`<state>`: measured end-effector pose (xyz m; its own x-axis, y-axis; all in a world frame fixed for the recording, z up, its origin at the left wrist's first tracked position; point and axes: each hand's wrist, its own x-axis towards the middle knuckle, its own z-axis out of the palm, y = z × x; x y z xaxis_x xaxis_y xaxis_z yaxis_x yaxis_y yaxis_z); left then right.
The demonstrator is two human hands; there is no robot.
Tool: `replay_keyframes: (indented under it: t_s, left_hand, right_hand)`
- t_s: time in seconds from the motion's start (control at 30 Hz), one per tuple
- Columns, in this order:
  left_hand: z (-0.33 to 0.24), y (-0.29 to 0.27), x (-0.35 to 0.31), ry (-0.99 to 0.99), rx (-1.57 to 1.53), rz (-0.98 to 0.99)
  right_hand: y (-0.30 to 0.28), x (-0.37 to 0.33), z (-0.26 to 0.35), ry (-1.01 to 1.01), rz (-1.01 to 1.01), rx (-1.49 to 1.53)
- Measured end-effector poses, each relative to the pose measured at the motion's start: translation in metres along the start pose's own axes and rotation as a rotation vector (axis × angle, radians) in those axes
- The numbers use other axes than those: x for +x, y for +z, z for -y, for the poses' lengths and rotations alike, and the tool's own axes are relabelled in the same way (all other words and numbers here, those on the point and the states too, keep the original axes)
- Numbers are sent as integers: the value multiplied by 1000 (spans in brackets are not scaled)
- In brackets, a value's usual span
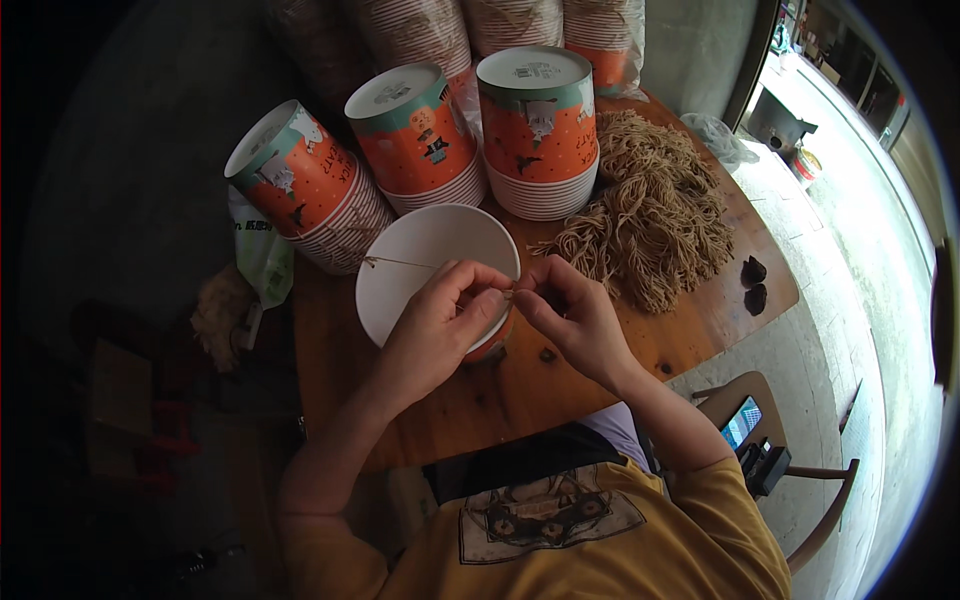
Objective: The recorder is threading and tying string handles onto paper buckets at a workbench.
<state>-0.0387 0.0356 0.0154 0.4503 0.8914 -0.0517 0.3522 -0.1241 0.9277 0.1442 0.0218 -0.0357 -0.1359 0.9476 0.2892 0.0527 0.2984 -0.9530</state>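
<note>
A white-lined paper bucket (408,236) stands on the wooden table in front of me, its mouth tilted up towards me. A thin tan cord (404,263) runs from a knot at its left rim across the opening to the right rim. There my left hand (440,318) pinches the cord, thumb against forefinger, over the bucket's edge. Facing it, my right hand (578,312) also pinches at the same spot, fingertips almost touching the left ones. The cord's end between the fingertips is mostly hidden. To the right lies a large heap of tan cords (665,205).
Three stacks of upturned orange and teal buckets (537,120) stand behind the bucket. Bagged bucket stacks (415,40) rise at the back. Dark lumps (755,285) lie near the table's right edge. A chair (768,410) holding a phone (742,422) stands at right.
</note>
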Motion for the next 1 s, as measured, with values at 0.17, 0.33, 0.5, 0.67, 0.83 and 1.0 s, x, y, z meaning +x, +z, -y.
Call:
replay_keyframes:
  t_s: [0.17,0.33,0.5,0.67,0.83,1.0]
  left_hand:
    - [12,-1,1,32,-109,-72]
    - [-3,7,-5,10,69,-64]
    - [-5,9,-2,112,178,-109]
    - [1,4,-2,154,248,-108]
    - [-1,-2,-3,124,256,-71]
    - [-1,-3,-3,130,198,-19]
  right_hand:
    - [1,0,3,20,9,7]
    - [1,0,-2,26,11,29]
    - [3,1,-3,-3,5,80]
    - [-2,1,-2,27,43,20]
    - [-6,1,1,40,68,-41]
    - [-3,3,0,-59,36,-70]
